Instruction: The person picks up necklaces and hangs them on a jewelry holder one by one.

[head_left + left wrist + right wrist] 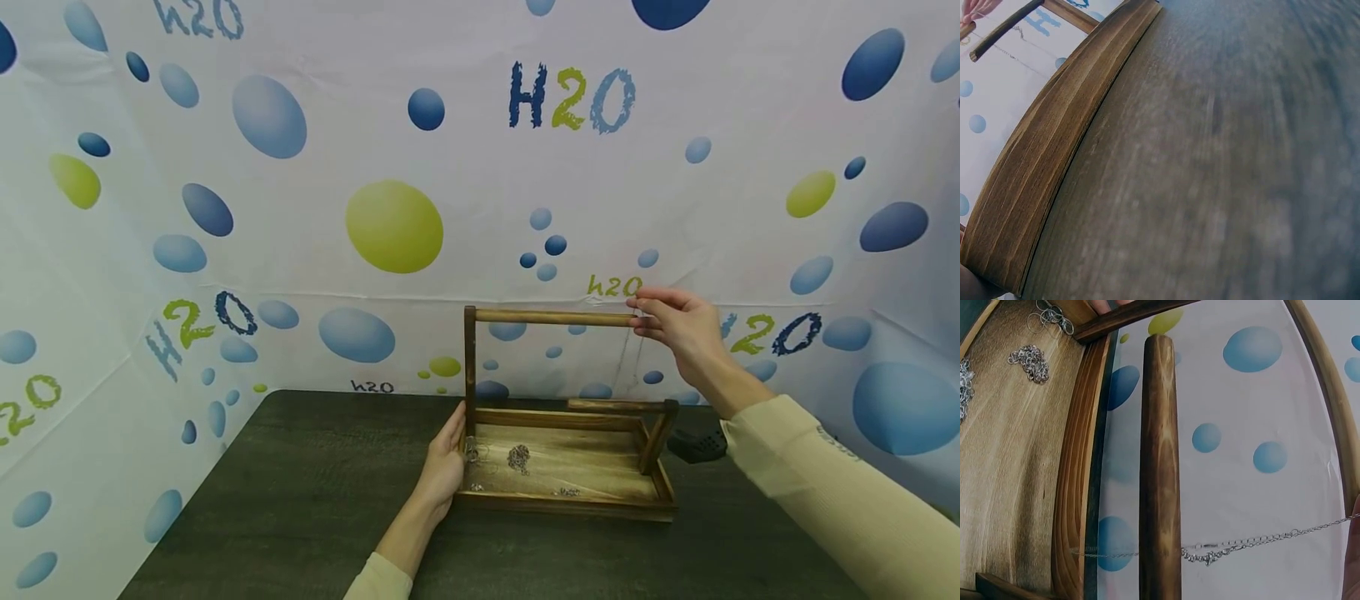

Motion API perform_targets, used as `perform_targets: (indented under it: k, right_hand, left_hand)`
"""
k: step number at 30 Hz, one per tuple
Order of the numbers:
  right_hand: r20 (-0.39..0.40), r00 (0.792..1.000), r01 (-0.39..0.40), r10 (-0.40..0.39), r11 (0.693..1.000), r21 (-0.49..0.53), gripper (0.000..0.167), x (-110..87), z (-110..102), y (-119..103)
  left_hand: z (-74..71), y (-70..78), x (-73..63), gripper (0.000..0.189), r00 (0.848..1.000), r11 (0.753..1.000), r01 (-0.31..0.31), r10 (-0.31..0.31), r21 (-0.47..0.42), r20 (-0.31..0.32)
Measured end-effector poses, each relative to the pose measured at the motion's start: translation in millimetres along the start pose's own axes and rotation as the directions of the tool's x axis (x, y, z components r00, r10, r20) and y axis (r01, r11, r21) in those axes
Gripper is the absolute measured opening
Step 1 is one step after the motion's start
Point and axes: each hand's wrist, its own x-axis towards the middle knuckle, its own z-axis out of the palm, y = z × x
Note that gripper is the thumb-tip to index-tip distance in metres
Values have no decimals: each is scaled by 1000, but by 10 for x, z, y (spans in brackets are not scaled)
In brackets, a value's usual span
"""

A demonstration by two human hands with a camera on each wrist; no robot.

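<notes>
Okay, your right hand [686, 327] pinches a thin silver chain [1295, 533] between thumb and fingertips, above the right half of the wooden tray [564, 502], at the free tip of its upper bar [555, 317]; held that high presumably so the strands hang loose, can't tell if a loop is over the tip. Your left hand [444, 467] lies along the tray's left end, by the left post [470, 367], fingers looking fairly straight, likely bracing it. Lower bar [618, 406] sits on the right post [658, 437] above the tray's back right; each bar has one bare end, probably for slipping loops on. Inside the tray: thin hoops [1054, 319] at the left end, a chain pile [518, 457] left of middle, a small metal bunch [567, 492] along the front wall, perhaps kept apart against tangling. Dark object [697, 444] beyond the tray's right end, too unclear to name; dark table [337, 467] underneath
</notes>
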Motion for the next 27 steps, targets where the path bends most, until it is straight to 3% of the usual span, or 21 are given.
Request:
perform_targets:
  k: [7, 27]
  right_hand:
    - [26, 1000, 0, -1, 1000, 26, 25, -2, 102, -36]
    - [70, 997, -10, 11, 1000, -20, 35, 2, 414, -30]
  left_hand:
    - [-12, 11, 5, 90, 1000, 1000, 3, -3, -4, 4]
    - [-8, -2, 34, 90, 1000, 1000, 21, -21, -12, -20]
